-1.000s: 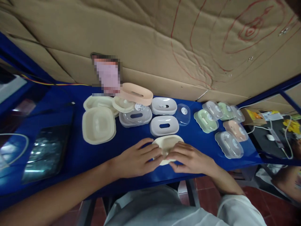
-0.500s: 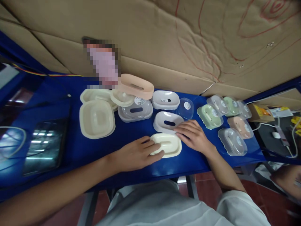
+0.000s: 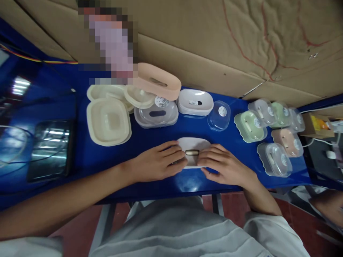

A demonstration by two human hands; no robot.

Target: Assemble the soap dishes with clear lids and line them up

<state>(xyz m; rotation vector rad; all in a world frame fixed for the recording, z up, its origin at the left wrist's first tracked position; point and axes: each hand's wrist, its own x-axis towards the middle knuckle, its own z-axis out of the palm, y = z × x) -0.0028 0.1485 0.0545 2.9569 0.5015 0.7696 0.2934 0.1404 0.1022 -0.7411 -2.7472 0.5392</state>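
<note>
A cardboard wall (image 3: 187, 46) rises well beyond both hands. The blue table (image 3: 150, 137) runs beneath them and out to either side. The left hand (image 3: 157, 162) and right hand (image 3: 225, 164) are apart, facing each other, fingers bent over opposite ends of the white tray (image 3: 194, 142). I cannot tell whether either clamps it or only rests on it.

A black panel (image 3: 50, 150) lies well to the left of the left hand. Nearer that hand, beyond and to its left, sits the cream bowl (image 3: 108, 123). The peach tray (image 3: 160, 84) leans farther beyond it, with the grey tray (image 3: 144, 116) lower, between peach tray and hand. The white tray itself lies between the two hands, touched by both.

To the right of the right hand stand six lidded boxes (image 3: 250, 126) in green, grey and peach. The clear lid (image 3: 218, 119) lies just beyond the same hand. Smallest, a cream ridge (image 3: 192, 152) shows in the white tray's slot, beside the right fingertips.
</note>
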